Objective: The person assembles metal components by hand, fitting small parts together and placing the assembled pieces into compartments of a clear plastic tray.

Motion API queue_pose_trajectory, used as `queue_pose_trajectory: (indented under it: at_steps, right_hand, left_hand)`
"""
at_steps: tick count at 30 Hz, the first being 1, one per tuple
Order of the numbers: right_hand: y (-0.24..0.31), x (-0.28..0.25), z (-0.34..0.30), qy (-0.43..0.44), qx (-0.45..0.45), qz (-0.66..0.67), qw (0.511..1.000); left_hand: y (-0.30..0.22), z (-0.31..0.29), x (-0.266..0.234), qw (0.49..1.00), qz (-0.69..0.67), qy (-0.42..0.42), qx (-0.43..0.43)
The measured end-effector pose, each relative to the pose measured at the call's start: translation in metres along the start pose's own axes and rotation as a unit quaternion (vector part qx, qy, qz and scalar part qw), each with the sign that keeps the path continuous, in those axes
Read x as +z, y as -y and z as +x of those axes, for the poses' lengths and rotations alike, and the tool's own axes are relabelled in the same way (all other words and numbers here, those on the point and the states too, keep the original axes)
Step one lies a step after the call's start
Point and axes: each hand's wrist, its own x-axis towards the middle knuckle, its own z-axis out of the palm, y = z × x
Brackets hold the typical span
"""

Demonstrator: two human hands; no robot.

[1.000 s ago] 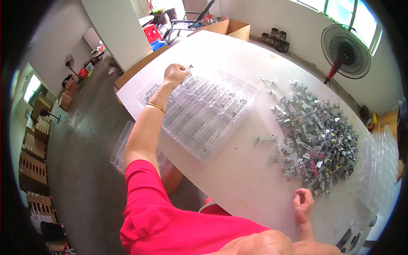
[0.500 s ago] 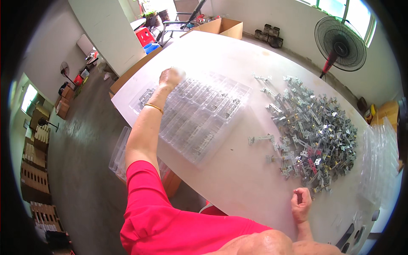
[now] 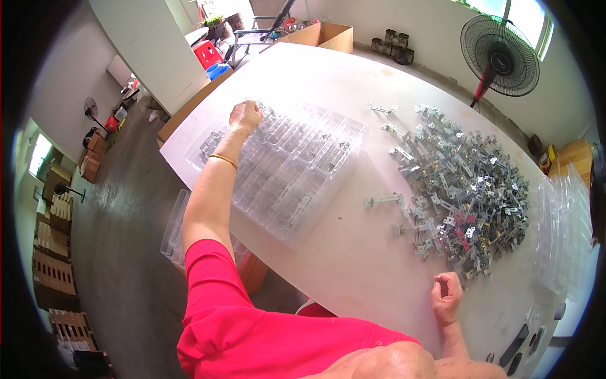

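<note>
My left hand (image 3: pixel 245 115), a gold bracelet at its wrist, is over the far left part of a clear plastic compartment tray (image 3: pixel 291 239). Its fingers are closed; what they grip, if anything, is hidden. Small metal brackets lie in the tray's compartments. On the right of the table spreads a large heap of loose metal brackets (image 3: pixel 470 189), some with brass-coloured bits. My right hand (image 3: pixel 447 300) rests by the heap's near edge, thumb and fingers curled together. Whatever is between its fingertips is too small to make out.
Stacked clear trays (image 3: pixel 558 234) stand at the table's right edge, with a dark phone-like object (image 3: pixel 514 345) nearer me. More clear trays (image 3: pixel 175 230) sit below the table's left edge. A standing fan (image 3: pixel 499 57) and an open cardboard box (image 3: pixel 334 38) are beyond the table.
My left hand, blurred by motion at its fingertips before, now shows sharply over the tray. My right hand stays curled by the heap. The whole view has shifted slightly.
</note>
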Motion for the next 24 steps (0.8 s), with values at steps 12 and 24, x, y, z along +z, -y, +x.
queue_pose_trajectory:
  at_steps: [12, 24]
  right_hand:
    - [0.002, 0.0, 0.006, -0.001, -0.029, -0.026, 0.999]
    - [-0.002, 0.002, -0.003, -0.002, 0.071, 0.091, 0.993]
  left_hand:
    - [-0.015, -0.019, -0.026, 0.996, 0.036, -0.053, 0.056]
    - [-0.202, -0.315, -0.065, 0.855, -0.26, -0.025, 0.449]
